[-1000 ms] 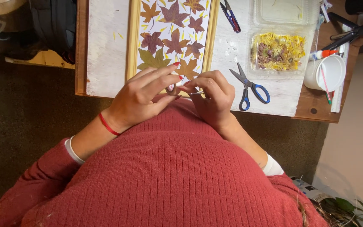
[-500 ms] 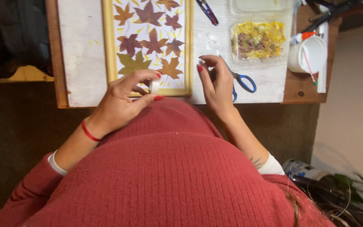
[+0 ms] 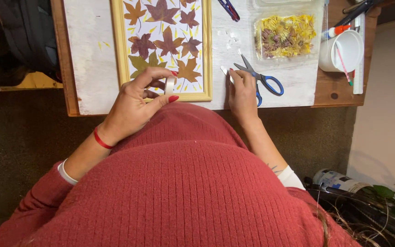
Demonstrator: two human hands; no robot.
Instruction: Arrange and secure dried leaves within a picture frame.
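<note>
My left hand (image 3: 136, 103) holds a small roll of clear tape (image 3: 170, 85) between thumb and fingers, over the near edge of a wooden frame (image 3: 206, 55) filled with pressed red, orange and green leaves (image 3: 163, 41). My right hand (image 3: 242, 93) rests on the white board beside the frame, pinching a small piece of tape (image 3: 225, 72) at its fingertips. It touches the blue-handled scissors (image 3: 261, 80), which lie slightly apart on the board just to its right.
A clear tray of dried yellow and purple flowers (image 3: 285, 35) lies beyond the scissors. A white cup (image 3: 344, 50) and a glue bottle (image 3: 337, 31) stand at the right. A second pair of scissors (image 3: 228, 9) lies at the top. The white board (image 3: 92, 68) covers a wooden desk (image 3: 339, 91).
My hands have come apart. The right hand moved right to the scissors with a piece of tape, while the left keeps the tape roll by the frame. The view shifted.
</note>
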